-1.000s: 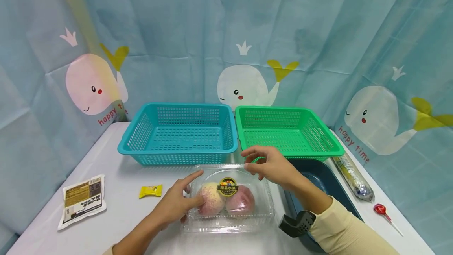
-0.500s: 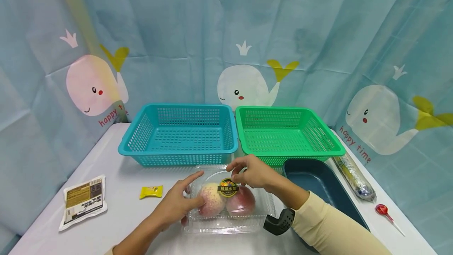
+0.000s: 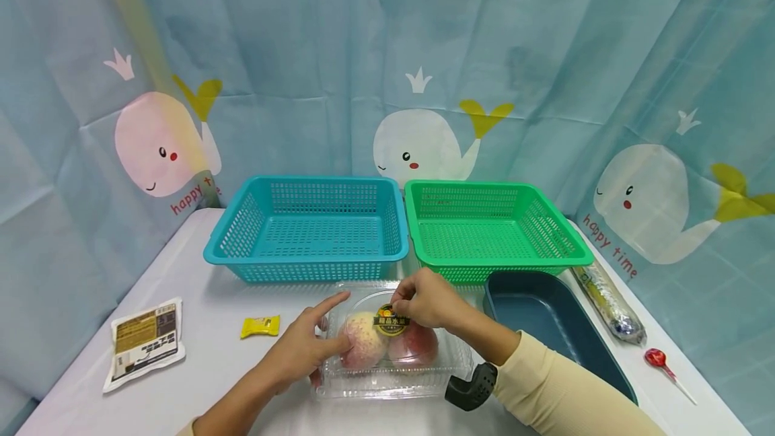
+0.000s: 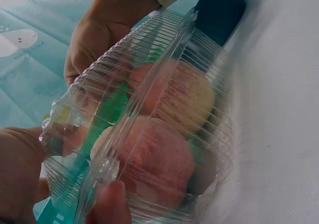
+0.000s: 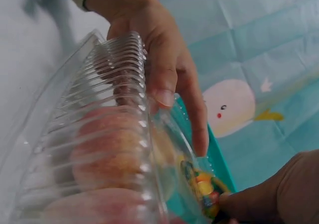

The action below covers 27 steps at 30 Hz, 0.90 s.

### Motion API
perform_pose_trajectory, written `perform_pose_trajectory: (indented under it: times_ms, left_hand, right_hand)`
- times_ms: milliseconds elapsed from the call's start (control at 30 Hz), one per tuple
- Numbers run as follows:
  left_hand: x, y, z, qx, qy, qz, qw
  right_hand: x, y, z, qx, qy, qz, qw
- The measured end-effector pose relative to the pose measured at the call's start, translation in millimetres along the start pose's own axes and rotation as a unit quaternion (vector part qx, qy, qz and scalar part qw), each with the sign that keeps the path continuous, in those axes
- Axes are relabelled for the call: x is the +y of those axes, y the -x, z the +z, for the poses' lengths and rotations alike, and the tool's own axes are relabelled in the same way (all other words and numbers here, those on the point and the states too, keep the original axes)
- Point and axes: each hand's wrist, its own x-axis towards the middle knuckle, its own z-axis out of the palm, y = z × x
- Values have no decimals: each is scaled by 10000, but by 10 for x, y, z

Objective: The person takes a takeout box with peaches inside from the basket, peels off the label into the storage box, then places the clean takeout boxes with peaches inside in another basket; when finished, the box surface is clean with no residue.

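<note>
A clear plastic clamshell box (image 3: 393,389) lies on the white table with two peaches inside, one pale and speckled (image 3: 363,350), one redder (image 3: 418,350). My left hand (image 3: 299,348) grips the box's left end, thumb on the lid and fingers down the side. On the lid is a round black and gold sticker (image 3: 387,325) with a fruit picture. My right hand (image 3: 426,298) is bent over the lid, its thumb and fingertip pinching the sticker's upper right edge. In the right wrist view the right thumb (image 5: 254,201) lies right at the sticker (image 5: 204,186).
A blue basket (image 3: 317,262) and a green basket (image 3: 502,262) stand behind the box. To the right are a dark blue tray (image 3: 554,315), a long wrapped package (image 3: 608,301) and a red lollipop (image 3: 656,358). A yellow wrapped candy (image 3: 260,326) and a white-brown packet (image 3: 145,345) lie left.
My right hand has come left and down from above the box's right rear corner onto the sticker, fingers drawn together. The left hand and the box have stayed in place.
</note>
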Motion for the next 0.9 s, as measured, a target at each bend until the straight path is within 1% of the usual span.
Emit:
perform_pose_trajectory:
  times_ms: [67, 200, 300, 433, 500, 567, 700, 900]
  left_hand:
    - [1, 0, -4, -11, -16, -9, 10000]
    - [4, 1, -4, 30, -39, 10, 10000]
    - [8, 3, 3, 113, -133, 50, 9998]
    - [9, 10, 13, 203, -217, 36, 9996]
    - [6, 14, 15, 205, -187, -9, 9996]
    - [0, 14, 16, 203, -154, -41, 9997]
    - [-10, 8, 13, 146, -89, -67, 9998]
    - [-8, 7, 23, 92, -18, -68, 9999]
  right_hand:
    - [7, 17, 8, 81, -55, -36, 9999]
    - [19, 56, 23, 209, -409, -119, 9989]
    - [13, 75, 5, 363, -827, -126, 9958]
    - [-20, 88, -143, 723, -1367, -128, 9879]
    - [-36, 101, -256, 805, -1468, -194, 9857]
    - [-37, 126, -375, 709, -1543, -276, 9851]
    - [9, 203, -609, 369, -1583, -378, 9860]
    - [211, 348, -969, -80, -1693, -443, 9845]
